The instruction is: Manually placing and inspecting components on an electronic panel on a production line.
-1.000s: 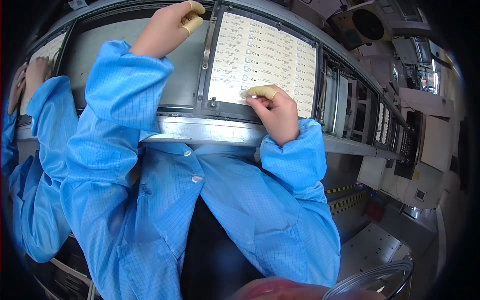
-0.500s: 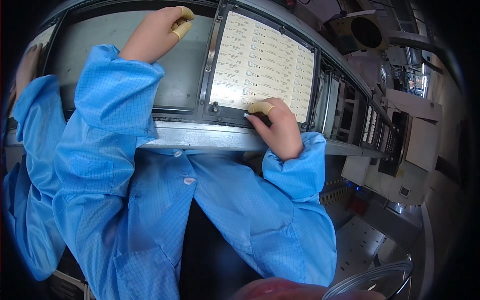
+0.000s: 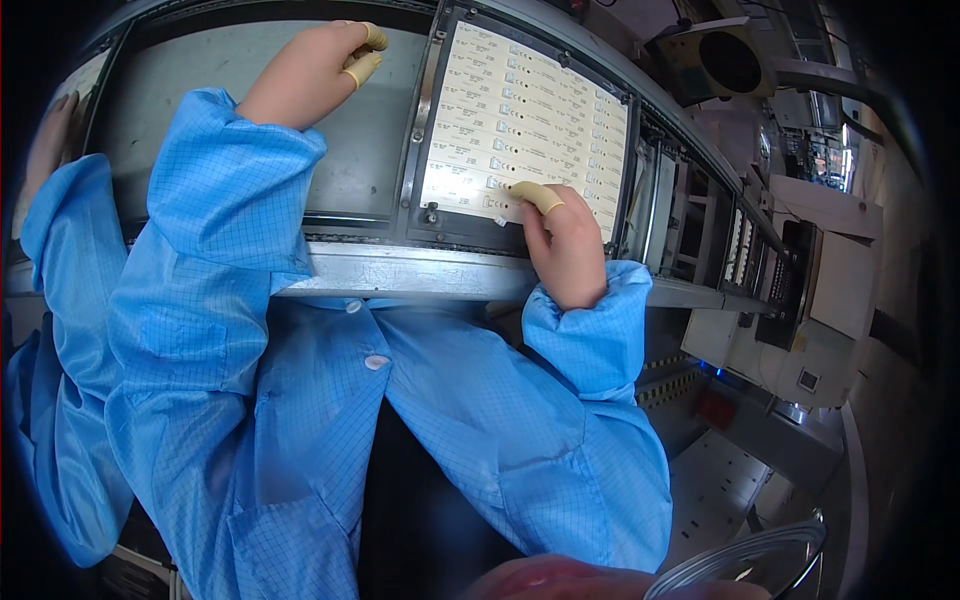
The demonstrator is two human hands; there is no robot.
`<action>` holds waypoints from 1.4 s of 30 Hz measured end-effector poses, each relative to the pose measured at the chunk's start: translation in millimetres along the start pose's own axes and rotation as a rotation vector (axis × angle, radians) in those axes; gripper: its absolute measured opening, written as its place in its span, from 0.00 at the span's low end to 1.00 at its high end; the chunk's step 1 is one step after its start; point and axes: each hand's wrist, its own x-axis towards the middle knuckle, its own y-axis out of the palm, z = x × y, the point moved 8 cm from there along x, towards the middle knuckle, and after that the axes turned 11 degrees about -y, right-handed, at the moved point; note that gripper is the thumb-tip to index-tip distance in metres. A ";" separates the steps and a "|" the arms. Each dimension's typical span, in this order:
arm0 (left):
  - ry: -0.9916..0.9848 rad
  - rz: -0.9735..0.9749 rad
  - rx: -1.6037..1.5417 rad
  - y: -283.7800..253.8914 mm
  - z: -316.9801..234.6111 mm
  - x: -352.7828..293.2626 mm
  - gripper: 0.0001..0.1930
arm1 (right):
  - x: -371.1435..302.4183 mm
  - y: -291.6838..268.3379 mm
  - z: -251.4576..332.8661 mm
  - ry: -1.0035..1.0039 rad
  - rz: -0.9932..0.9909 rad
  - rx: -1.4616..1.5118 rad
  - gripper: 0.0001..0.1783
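Note:
My left hand (image 3: 318, 72) is raised over the grey belt surface, left of the panel. Its thumb and forefinger, in yellow finger cots, curl toward each other in a pinch; anything between them is too small to make out. A cream-white panel (image 3: 520, 120) with rows of repeated printed markings sits in a dark frame (image 3: 428, 150). Over its lower edge, my right hand (image 3: 570, 235) has its cot-covered forefinger stretched onto the bottom rows, the thumb apart below. Just left of the thumb, a tiny white piece (image 3: 501, 221) lies at the panel's lower edge.
A metal rail (image 3: 420, 272) runs along the near side. The grey belt surface (image 3: 270, 170) lies left of the frame. Another person's hand (image 3: 52, 140) and blue sleeve (image 3: 75, 230) are at the far left. Machinery (image 3: 770, 290) stands to the right.
My right hand has moved slightly up onto the panel, its pinch has opened, and the tiny white piece now lies apart from the fingers. My left hand has barely shifted.

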 end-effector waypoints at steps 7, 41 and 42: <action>0.032 0.004 0.004 -1.4 -1.8 -2.1 0.10 | -2.9 7.1 13.8 -0.208 0.145 0.028 0.12; 0.038 0.070 0.009 1.5 0.2 -2.1 0.11 | 0.3 10.6 13.5 -0.080 -0.041 -0.102 0.12; 0.057 0.051 0.015 1.0 -0.9 -1.1 0.11 | 1.5 9.9 21.1 -0.151 0.048 -0.215 0.13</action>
